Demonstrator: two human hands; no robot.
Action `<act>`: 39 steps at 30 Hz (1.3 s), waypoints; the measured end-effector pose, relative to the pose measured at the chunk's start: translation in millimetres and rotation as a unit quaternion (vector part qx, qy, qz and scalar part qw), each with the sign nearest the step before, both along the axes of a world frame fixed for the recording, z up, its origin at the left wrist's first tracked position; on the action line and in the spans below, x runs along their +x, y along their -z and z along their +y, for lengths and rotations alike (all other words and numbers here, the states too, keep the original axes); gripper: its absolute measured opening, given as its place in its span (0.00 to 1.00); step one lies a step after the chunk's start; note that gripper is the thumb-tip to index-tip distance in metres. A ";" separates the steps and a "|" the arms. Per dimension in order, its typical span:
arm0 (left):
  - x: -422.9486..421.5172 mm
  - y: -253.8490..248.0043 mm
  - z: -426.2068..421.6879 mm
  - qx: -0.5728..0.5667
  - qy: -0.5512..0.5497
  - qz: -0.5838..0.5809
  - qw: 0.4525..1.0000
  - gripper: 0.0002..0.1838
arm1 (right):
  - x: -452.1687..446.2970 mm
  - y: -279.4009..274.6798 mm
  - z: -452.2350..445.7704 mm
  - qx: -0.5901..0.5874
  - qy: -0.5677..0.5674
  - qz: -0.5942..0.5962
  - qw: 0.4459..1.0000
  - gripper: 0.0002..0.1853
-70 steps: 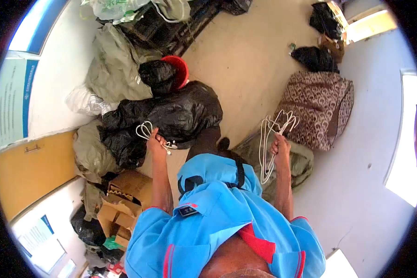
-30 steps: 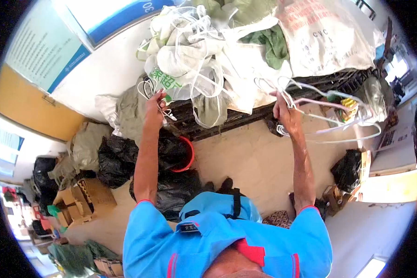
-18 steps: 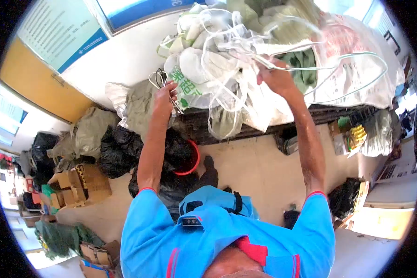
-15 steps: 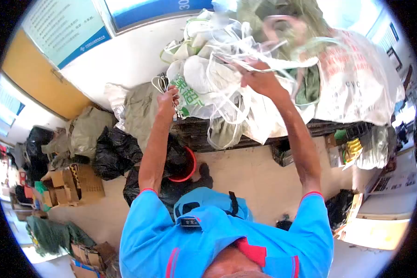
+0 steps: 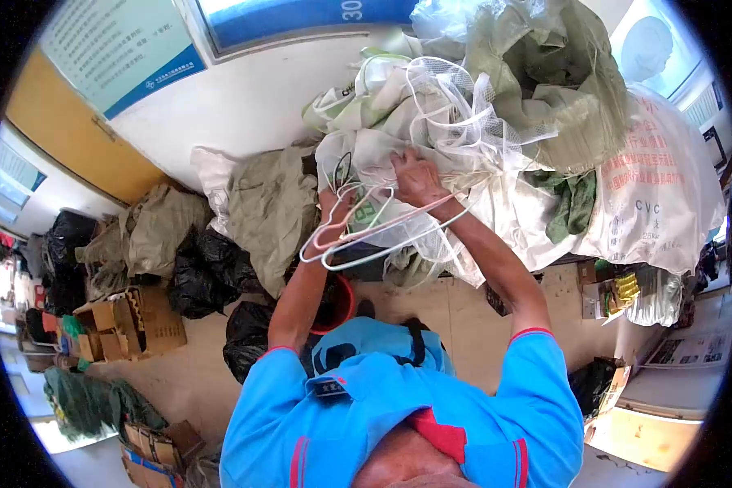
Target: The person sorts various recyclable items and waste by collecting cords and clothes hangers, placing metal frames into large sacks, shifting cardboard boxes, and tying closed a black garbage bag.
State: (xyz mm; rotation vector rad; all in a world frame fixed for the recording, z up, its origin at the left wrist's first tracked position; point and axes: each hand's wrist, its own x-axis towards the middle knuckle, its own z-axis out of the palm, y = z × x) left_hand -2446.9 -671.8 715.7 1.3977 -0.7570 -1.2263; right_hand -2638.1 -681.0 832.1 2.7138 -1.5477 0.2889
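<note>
My left hand (image 5: 337, 203) is closed around a bundled cable, whose black loop (image 5: 343, 167) sticks up above the fingers. Several thin clothes hangers, among them a pink hanger (image 5: 382, 236) and a pale green hanger (image 5: 398, 252), lie across the front of both hands and wrists. My right hand (image 5: 419, 177) rests with fingers apart on the heaped white plastic bags (image 5: 374, 154). White mesh (image 5: 480, 122) lies just beyond it. Green print on a white bag shows between the hands, partly covered by the hangers.
An olive woven sack (image 5: 553, 89) and a large white sack with red print (image 5: 655, 187) stand at the right. Grey-green sacks (image 5: 272, 211) lie left. A red bucket (image 5: 346, 305), black bags (image 5: 248, 333) and cardboard boxes (image 5: 138, 325) are on the floor.
My right hand has come down and left from the blurred tangle onto the white bags. The hangers now hang in front, between both hands. My left hand has shifted right and lower with the cable.
</note>
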 end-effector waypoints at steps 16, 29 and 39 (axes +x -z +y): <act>-6.1 -46.2 17.9 0.023 -0.073 0.015 0.997 0.07 | -192.2 -80.6 -64.8 -0.130 0.293 -0.143 0.936 0.22; 28.6 -109.9 -107.3 -0.141 -0.206 -0.079 0.965 0.14 | -206.6 -39.4 -89.0 -0.078 0.344 -0.126 0.927 0.25; -49.9 -112.6 -166.6 0.047 0.042 -0.304 0.951 0.16 | -198.2 -52.6 -81.0 0.014 0.392 -0.164 0.905 0.21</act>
